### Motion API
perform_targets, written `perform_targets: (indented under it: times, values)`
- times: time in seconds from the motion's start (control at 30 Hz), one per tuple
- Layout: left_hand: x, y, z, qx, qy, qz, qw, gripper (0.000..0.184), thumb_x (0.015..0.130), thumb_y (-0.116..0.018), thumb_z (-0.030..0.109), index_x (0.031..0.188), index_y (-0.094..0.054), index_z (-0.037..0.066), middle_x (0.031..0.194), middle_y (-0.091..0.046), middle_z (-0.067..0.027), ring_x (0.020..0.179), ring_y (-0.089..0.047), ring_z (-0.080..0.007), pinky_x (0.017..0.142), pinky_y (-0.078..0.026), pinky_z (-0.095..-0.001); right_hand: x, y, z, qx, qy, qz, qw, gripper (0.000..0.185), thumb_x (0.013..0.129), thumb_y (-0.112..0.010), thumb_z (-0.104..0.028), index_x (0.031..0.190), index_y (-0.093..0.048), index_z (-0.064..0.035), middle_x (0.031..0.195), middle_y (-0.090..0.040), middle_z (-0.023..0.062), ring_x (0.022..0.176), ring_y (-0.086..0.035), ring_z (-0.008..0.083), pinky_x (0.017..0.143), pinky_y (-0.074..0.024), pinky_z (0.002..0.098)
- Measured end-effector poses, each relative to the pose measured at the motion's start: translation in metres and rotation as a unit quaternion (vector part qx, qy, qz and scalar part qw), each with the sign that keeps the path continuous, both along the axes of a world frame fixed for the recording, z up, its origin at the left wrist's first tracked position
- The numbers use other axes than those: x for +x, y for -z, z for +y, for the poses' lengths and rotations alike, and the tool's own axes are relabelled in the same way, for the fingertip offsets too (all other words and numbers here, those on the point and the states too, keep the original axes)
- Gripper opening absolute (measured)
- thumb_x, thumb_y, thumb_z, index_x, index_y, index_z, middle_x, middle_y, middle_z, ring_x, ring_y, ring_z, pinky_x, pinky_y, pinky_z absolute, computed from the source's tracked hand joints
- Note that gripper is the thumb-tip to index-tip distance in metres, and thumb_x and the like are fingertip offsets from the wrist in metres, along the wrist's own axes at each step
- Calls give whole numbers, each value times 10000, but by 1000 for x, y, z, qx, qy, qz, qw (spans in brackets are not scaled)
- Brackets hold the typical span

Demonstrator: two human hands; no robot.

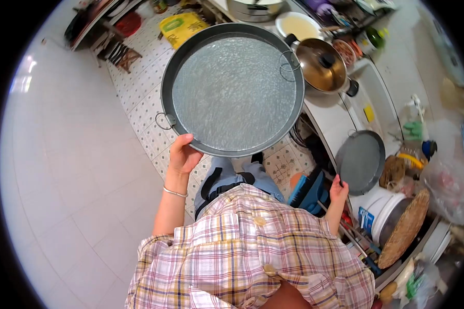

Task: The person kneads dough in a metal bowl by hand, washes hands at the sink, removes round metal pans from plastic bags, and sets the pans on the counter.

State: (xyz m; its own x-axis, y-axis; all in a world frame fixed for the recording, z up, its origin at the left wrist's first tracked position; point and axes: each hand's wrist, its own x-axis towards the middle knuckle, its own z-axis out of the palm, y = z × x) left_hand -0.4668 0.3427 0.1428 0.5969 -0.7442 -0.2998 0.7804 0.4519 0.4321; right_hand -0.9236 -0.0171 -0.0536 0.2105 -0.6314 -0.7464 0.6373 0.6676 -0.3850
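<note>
My left hand (184, 155) grips the near rim of a large round metal tray (237, 92), thumb over the edge and fingers hidden beneath. The tray has a shallow wall, a ring handle on either side and a wet-looking grey bottom. It is held up in front of me, over the floor and beside the counter. At my right, my right hand (338, 191) pinches the edge of a second round metal tray (361, 160), similar but looking smaller, close to the counter by the sink. Whether this second tray rests on anything I cannot tell.
A lidded pot (319, 67) and a plate of pale yellow liquid (297, 27) stand on the counter. The white sink (381, 92) lies right of them. Nearer me are a white bucket (379, 208) and a woven round mat (406, 229). A yellow bag (180, 28) lies beyond.
</note>
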Motion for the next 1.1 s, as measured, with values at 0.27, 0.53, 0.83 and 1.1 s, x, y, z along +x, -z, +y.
perform_targets:
  times: [0.27, 0.53, 0.83, 1.1]
  values:
    - [103, 2, 101, 92, -90, -78, 989, 487, 769, -575, 152, 1207, -446, -17, 1172, -540, -124, 1082, -519, -257, 937, -406, -413, 176, -128, 32, -226, -114, 36, 967, 284, 798, -462, -108, 1030, -476, 56, 878, -557, 170, 719, -538, 201, 566, -477, 227]
    - [214, 4, 229, 139, -214, -52, 966, 637, 748, -592, 136, 1293, -305, -24, 1273, -431, -139, 1165, -432, -265, 969, -368, -416, 485, -218, 119, -231, -280, -20, 932, 168, 793, -513, -123, 896, -532, 8, 822, -591, 134, 651, -547, 189, 569, -478, 233]
    - [363, 13, 318, 165, -342, -18, 925, 592, 752, -509, 154, 1290, -317, -3, 1293, -417, -141, 1146, -449, -294, 924, -405, -453, 761, -162, 191, -156, -486, 38, 859, 250, 776, -486, -181, 934, -515, 11, 772, -605, 147, 584, -587, 198, 482, -495, 248]
    - [554, -9, 317, 176, -397, 20, 901, 549, 759, -492, 243, 1258, -376, 45, 1262, -451, -112, 1130, -458, -277, 894, -419, -447, 1054, -127, 211, -127, -575, -12, 808, 267, 795, -467, -204, 880, -513, 45, 738, -602, 146, 618, -585, 207, 507, -466, 255]
